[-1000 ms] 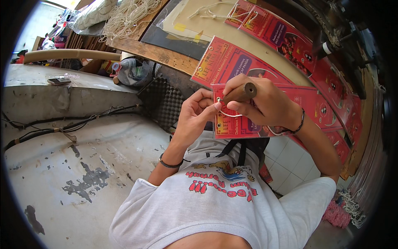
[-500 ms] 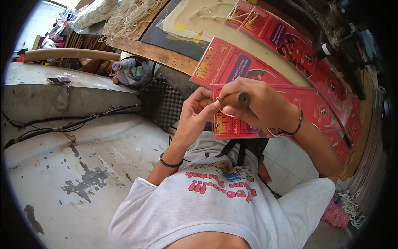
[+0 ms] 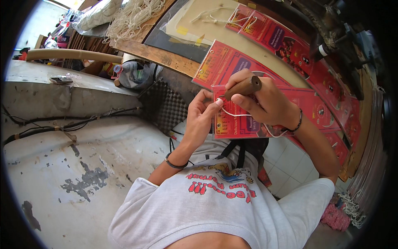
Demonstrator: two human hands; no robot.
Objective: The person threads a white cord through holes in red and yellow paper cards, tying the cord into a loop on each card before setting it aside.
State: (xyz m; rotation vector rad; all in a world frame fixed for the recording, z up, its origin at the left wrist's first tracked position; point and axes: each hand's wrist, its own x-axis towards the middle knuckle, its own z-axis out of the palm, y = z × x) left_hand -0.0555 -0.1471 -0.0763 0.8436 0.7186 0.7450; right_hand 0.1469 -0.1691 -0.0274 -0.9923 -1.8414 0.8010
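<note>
My left hand (image 3: 198,120) pinches the left end of a red printed card (image 3: 226,129) in clear plastic, with its thumb beside a corner hole. A white cord (image 3: 233,113) runs from that thumb across the card and under my right hand. My right hand (image 3: 275,103) is wrapped round the brown wooden handle (image 3: 244,87) of a tool. A thin metal shaft seems to point from it toward the hole; its tip is hidden by my left thumb. Another red card (image 3: 219,62) with metal eyelets lies just beyond on the table.
More red cards (image 3: 278,35), some with white cords, lie along the table to the right. Loose white cord (image 3: 134,18) is heaped at the far left. Black bumpy foam (image 3: 161,103) stands left of my hands. Dark machinery (image 3: 331,50) rises at the far right.
My right hand has tilted the wooden handle, so its side now shows, and drawn it slightly away from the hole. More of the white cord is visible across the card.
</note>
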